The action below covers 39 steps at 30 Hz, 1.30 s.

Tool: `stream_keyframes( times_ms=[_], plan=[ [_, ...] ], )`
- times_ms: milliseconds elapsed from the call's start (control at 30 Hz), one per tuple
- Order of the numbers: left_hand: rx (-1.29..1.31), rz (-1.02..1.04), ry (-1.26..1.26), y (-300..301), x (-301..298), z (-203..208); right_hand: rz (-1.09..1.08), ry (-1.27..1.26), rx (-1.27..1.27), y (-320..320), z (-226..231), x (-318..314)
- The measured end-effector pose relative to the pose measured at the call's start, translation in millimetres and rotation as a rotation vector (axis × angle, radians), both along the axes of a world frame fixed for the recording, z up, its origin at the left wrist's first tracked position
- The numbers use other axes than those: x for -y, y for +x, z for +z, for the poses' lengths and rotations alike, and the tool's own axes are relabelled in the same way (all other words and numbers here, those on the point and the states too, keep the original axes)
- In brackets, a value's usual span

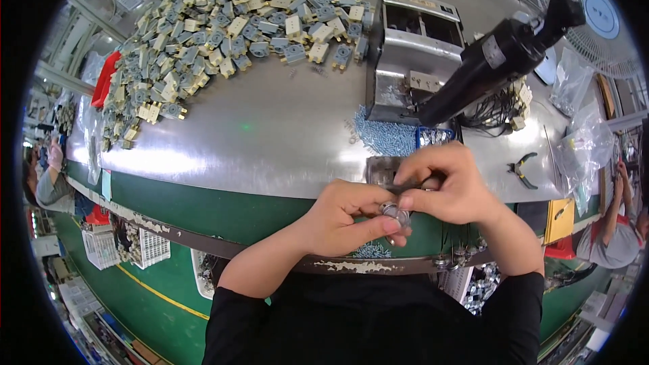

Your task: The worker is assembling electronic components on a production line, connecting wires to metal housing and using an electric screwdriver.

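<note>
My left hand pinches a small round metal part between thumb and fingers, just over the near edge of the table. My right hand is closed close beside it, its thumb tip against the part's rim. The fingers of the right hand curl around something dark that is mostly hidden. Behind the hands sits a small dark metal block. A pile of bluish screws lies beyond it, next to a blue-edged tray of shiny pieces.
A large heap of grey and cream switch-like parts covers the far left. A metal box-shaped machine and a slanting black cylindrical tool stand ahead. Pliers, a bundle of black wires and a fan are rightward.
</note>
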<state>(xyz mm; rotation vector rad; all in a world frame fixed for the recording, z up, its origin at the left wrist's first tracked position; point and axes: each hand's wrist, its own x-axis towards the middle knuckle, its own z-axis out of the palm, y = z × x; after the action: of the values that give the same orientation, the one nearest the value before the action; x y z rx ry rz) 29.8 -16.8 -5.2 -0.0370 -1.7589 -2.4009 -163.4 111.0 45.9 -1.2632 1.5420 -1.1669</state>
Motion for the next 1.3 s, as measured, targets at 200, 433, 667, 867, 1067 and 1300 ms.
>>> stream_keyframes(
  times_ms=[200, 433, 667, 867, 1067, 1300],
  plan=[
    [-0.026, -0.153, 0.649, 1, 2, -20, 0.222, -0.448, -0.489, -11, -9, -2],
    [0.157, 0.236, 0.202, -9, 2, -1, 0.078, -0.36, -0.338, 7, -7, -4],
    [-0.007, 0.527, -0.631, -13, -4, 1, -0.005, -0.331, -0.235, 10, -27, -7],
    [0.002, 0.348, -0.178, -10, 5, -9, 0.043, -0.117, -0.184, 2, -6, -8],
    [0.063, 0.232, -0.008, -8, 7, -4, 0.075, -0.178, -0.179, -1, -5, -10],
    [0.021, 0.273, 0.088, -13, -3, -11, 0.038, -0.212, -0.233, 3, -9, -10]
  ],
)
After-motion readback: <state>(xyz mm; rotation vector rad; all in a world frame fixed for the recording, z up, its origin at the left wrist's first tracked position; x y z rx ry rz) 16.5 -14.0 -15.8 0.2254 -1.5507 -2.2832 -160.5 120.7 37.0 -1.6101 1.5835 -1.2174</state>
